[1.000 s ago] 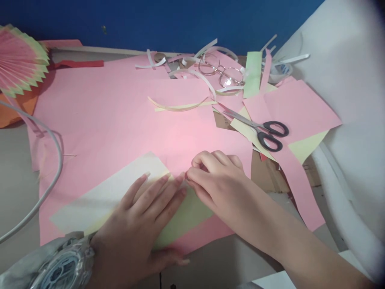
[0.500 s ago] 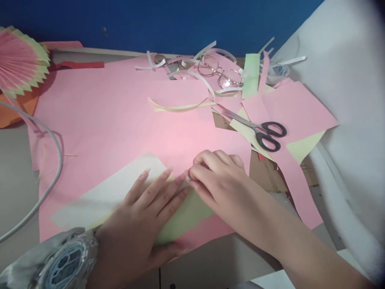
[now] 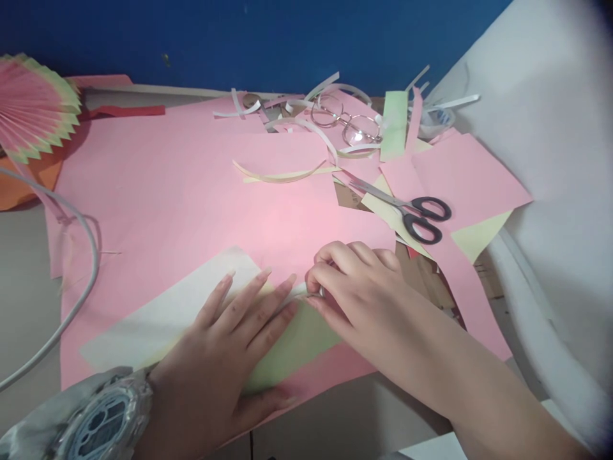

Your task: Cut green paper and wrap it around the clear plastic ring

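Note:
A pale yellow-green sheet of paper (image 3: 172,313) lies on a large pink sheet (image 3: 167,191) at the near edge of the table. My left hand (image 3: 225,351) rests flat on it with fingers stretched out, pressing it down; a watch sits on that wrist. My right hand (image 3: 359,287) is closed in a pinch at the sheet's upper right edge, gripping a thin white strip (image 3: 299,291) that runs between the two hands.
Black-handled scissors (image 3: 412,211) lie to the right on pink and yellow offcuts. Glasses (image 3: 347,121) and curled paper strips sit at the back. A pink pleated fan (image 3: 33,105) is at the far left, a white cable (image 3: 71,300) curves beside it. White fabric fills the right side.
My right hand has shifted a little to the right, drawing the white strip away from my left fingertips. The left hand stays flat on the sheet.

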A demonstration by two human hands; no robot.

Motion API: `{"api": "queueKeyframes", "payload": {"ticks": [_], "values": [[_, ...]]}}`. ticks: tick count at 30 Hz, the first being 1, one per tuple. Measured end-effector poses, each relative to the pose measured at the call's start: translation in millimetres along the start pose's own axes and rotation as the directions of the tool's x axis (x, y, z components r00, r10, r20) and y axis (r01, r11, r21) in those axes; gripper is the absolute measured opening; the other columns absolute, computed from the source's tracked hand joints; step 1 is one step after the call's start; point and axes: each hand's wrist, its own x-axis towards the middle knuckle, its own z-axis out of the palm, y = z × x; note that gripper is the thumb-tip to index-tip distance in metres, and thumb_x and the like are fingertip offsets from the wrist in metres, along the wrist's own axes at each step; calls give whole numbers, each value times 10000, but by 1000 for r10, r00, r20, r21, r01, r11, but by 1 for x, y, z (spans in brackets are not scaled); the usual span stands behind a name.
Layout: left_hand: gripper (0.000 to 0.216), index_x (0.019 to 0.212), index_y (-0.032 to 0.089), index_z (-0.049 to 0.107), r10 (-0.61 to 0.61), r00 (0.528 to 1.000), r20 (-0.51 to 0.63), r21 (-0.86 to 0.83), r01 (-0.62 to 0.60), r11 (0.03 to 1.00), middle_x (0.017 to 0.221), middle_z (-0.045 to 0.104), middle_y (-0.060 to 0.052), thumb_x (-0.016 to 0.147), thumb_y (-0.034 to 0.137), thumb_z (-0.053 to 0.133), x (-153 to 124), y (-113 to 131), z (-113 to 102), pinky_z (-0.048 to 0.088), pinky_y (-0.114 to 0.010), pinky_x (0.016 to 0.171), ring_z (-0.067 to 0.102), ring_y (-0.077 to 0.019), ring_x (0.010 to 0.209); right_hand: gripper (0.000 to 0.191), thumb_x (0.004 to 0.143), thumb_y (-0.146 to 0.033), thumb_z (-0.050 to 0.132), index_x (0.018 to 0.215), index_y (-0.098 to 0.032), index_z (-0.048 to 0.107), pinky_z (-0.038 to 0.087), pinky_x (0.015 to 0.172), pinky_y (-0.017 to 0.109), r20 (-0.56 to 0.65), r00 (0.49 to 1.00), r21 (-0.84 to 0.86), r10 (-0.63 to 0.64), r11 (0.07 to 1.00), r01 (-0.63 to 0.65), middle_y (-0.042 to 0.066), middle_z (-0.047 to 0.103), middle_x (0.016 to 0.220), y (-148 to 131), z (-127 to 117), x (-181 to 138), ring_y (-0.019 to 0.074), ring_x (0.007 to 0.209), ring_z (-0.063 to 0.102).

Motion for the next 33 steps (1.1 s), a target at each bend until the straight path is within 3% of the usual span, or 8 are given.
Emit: {"api": "queueKeyframes", "payload": {"ticks": [6, 14, 33], "values": [[724, 1376, 220, 374, 9, 1000, -12, 21, -9, 1000, 1488, 283, -24, 813, 675, 354, -1, -1, -1, 51, -470, 1121, 205, -272, 1374, 145, 892, -234, 444, 804, -196, 553, 281, 676, 359, 24, 1000, -53, 20, 998, -19, 67, 522, 876, 3, 2, -1, 200, 768, 439], [732, 1386, 205, 359, 20, 1000, 3, 24, -20, 1000, 1473, 311, 18, 820, 668, 351, 0, -2, -1, 19, -453, 1129, 195, -265, 1372, 137, 877, -190, 451, 778, -218, 541, 268, 665, 335, 97, 993, 86, 73, 993, -81, 32, 491, 847, 3, -2, 4, 184, 757, 434], [745, 1407, 199, 303, -1, 1000, 5, 23, 1, 1000, 1477, 308, 30, 816, 647, 377, -3, 0, 2, -28, -460, 1136, 163, -244, 1383, 129, 868, -166, 464, 760, -208, 521, 293, 677, 321, 122, 988, 146, 93, 983, -111, 28, 485, 839, -2, -3, 10, 176, 767, 437]]}}
